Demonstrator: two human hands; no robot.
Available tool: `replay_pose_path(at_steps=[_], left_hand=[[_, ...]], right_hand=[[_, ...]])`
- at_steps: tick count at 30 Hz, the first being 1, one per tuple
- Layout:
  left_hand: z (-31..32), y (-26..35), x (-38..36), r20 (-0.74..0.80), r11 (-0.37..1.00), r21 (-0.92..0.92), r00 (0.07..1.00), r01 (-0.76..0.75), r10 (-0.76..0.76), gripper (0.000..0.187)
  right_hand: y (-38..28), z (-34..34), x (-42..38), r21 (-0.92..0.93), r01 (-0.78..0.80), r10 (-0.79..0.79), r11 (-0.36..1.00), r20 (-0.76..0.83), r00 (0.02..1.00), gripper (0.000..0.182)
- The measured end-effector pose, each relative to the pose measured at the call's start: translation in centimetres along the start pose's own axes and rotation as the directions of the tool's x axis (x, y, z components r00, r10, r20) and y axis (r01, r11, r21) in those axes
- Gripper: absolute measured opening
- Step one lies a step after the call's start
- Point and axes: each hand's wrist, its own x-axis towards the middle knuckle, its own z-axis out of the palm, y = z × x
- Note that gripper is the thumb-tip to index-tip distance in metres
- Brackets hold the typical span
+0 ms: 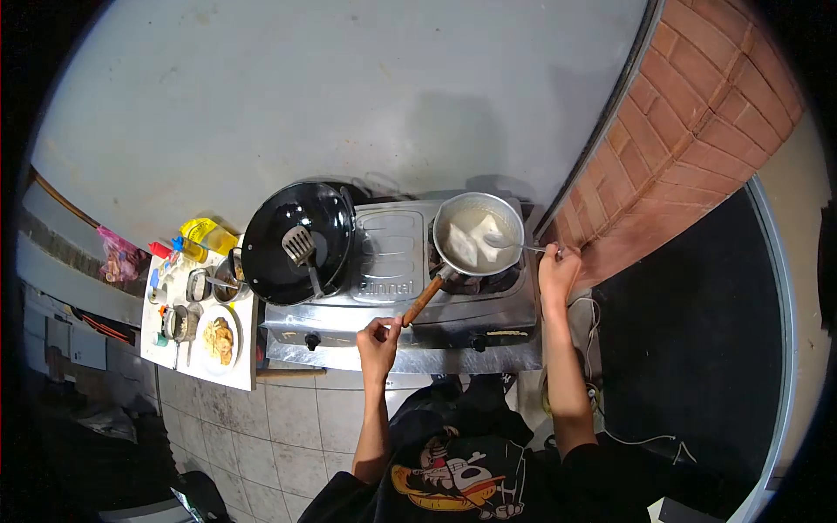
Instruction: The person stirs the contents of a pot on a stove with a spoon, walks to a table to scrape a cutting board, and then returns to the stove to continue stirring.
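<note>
A saucepan (445, 209) with a wooden handle (424, 301) sits on the right burner of a two-burner gas stove (392, 248). Pale liquid fills it, with white pieces (462, 246) in it that look like dumplings or folded dough. My left hand (378, 347) is closed at the end of the wooden handle, thumb and fingers pinching it. Held in my right hand (558, 272), at the right of the pan, is a metal spoon (521, 247); its bowl lies in the liquid among the white pieces.
A black wok (270, 240) with a slotted turner (299, 247) in it stands on the left burner. Left of it, a small white table (240, 379) bears a plate (207, 356) of food, bottles and jars. A brick wall (645, 166) rises at right.
</note>
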Motion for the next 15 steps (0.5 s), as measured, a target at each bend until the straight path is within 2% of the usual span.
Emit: replay_pose_path(at_steps=[1, 2, 6, 9, 11, 12, 14, 15], left_hand=[[0.0, 0.0, 0.0, 0.007, 1.0, -0.007, 1.0, 0.001, -0.001, 0.024], [0.0, -0.2, 0.1, 0.01, 1.0, -0.006, 1.0, 0.0, 0.0, 0.024], [0.3, -0.8, 0.3, -0.006, 0.999, -0.005, 0.999, -0.049, 0.049, 0.024], [0.2, -1.0, 0.4, -0.021, 0.999, 0.006, 0.999, -0.037, 0.037, 0.023], [0.2, -0.9, 0.4, -0.024, 1.0, 0.012, 1.0, -0.018, 0.019, 0.023], [0.1, -0.6, 0.3, -0.027, 1.0, 0.019, 1.0, -0.009, 0.01, 0.023], [0.2, -0.5, 0.3, -0.029, 1.0, 0.025, 1.0, -0.001, 0.001, 0.023], [0.2, -0.6, 0.3, -0.035, 1.0, 0.015, 0.999, -0.005, 0.005, 0.023]], right_hand=[[-0.3, -0.3, 0.2, 0.043, 0.001, -0.002, 0.999, 0.021, 1.0, 0.029], [-0.1, -0.3, 0.3, 0.009, 0.075, -0.075, 0.997, -0.042, 0.996, 0.032], [0.3, -0.4, 0.5, 0.073, -0.003, -0.001, 0.997, 0.049, 0.999, 0.033], [0.0, -0.1, 0.1, 0.031, 0.058, -0.057, 0.998, -0.026, 0.998, 0.033], [0.0, -0.2, 0.1, 0.022, -0.088, 0.085, 0.996, 0.131, 0.988, 0.028], [0.6, 0.2, -0.1, 0.021, -0.091, 0.088, 0.996, 0.129, 0.988, 0.028], [1.8, 1.4, -0.4, -0.019, 0.021, -0.021, 1.0, 0.003, 1.0, 0.029], [1.9, 1.5, -0.5, -0.019, 0.021, -0.021, 1.0, 0.004, 1.0, 0.029]])
